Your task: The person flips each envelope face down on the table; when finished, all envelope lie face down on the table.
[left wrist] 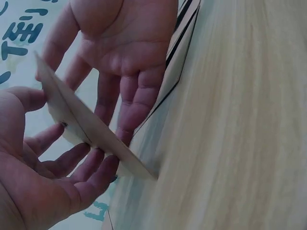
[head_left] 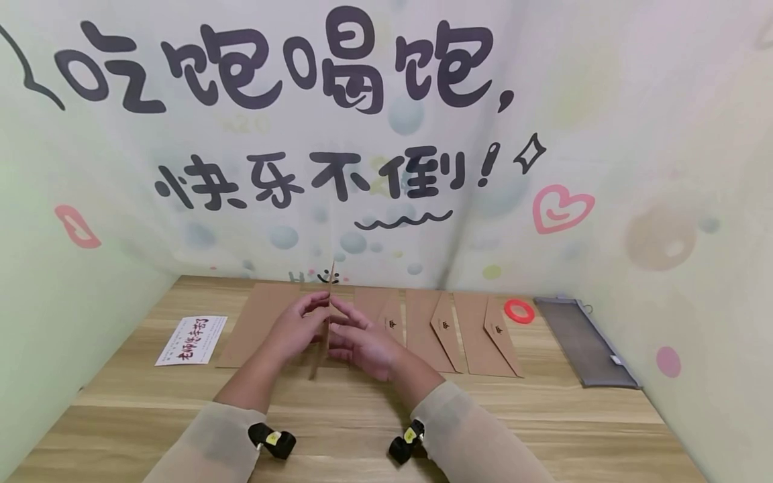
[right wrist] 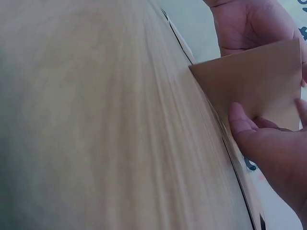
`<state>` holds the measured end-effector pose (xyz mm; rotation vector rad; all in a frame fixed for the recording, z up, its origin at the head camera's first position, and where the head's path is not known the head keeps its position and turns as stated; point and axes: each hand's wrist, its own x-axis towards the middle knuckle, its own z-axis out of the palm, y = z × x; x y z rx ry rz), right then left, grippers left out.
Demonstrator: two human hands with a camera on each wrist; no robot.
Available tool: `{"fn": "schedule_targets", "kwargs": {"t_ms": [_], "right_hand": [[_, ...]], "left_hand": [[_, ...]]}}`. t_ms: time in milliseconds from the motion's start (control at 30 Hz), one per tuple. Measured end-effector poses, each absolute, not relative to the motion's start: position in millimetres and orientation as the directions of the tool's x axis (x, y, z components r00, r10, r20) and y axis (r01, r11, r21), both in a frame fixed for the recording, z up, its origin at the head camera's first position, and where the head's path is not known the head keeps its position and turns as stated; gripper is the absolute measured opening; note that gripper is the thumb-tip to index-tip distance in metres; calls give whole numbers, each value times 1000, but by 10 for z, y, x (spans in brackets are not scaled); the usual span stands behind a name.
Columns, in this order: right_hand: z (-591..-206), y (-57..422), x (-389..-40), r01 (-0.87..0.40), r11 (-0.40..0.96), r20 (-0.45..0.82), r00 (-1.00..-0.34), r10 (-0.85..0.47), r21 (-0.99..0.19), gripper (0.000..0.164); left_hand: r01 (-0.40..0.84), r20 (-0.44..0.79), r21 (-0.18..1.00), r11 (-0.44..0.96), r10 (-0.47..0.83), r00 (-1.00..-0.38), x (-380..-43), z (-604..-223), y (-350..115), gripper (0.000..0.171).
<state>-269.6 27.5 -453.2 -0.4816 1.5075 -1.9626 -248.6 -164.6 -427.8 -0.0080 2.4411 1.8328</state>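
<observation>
A brown kraft envelope (right wrist: 261, 79) stands on edge between the two hands, seen almost side-on in the head view. From the left, my left hand (head_left: 300, 329) holds it with curved fingers against one face, which shows a flap line and a small dark mark in the left wrist view. My right hand (head_left: 368, 342) holds it from the opposite side, fingers against the plain face in the right wrist view. Three more envelopes (head_left: 425, 322) with pointed flaps lie in a row to the right, the nearest partly covered by the right hand. Flat brown paper (head_left: 256, 322) lies behind the left hand.
A white card (head_left: 190, 340) with dark red writing lies at the left of the wooden table (head_left: 338, 436). At the right are a red ring (head_left: 519, 310) and a grey mesh pouch (head_left: 582, 342). A printed cloth (head_left: 386, 134) hangs behind the table.
</observation>
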Motion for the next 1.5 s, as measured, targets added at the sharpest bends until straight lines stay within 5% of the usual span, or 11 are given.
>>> {"fn": "schedule_targets", "kwargs": {"t_ms": [200, 700, 1033, 1500], "right_hand": [[-4543, 285, -2691, 274, -123, -127, -739, -661, -954, 60], [-4547, 376, -2871, 333, -165, -202, -825, -528, -928, 63], [-4539, 411, -2909, 311, -163, -189, -837, -514, -936, 63], [-4543, 425, -2913, 317, -171, -188, -833, -521, -933, 64]], "left_hand": [[-111, -116, 984, 138, 28, -993, -2488, -4232, -1658, 55], [-113, -104, 988, 105, -82, -991, -2557, -4231, -1883, 59], [-141, -115, 957, 255, -113, -987, -2549, -4282, -1972, 70], [-183, -167, 918, 353, -74, -983, -2552, -4312, -1999, 61]]}}
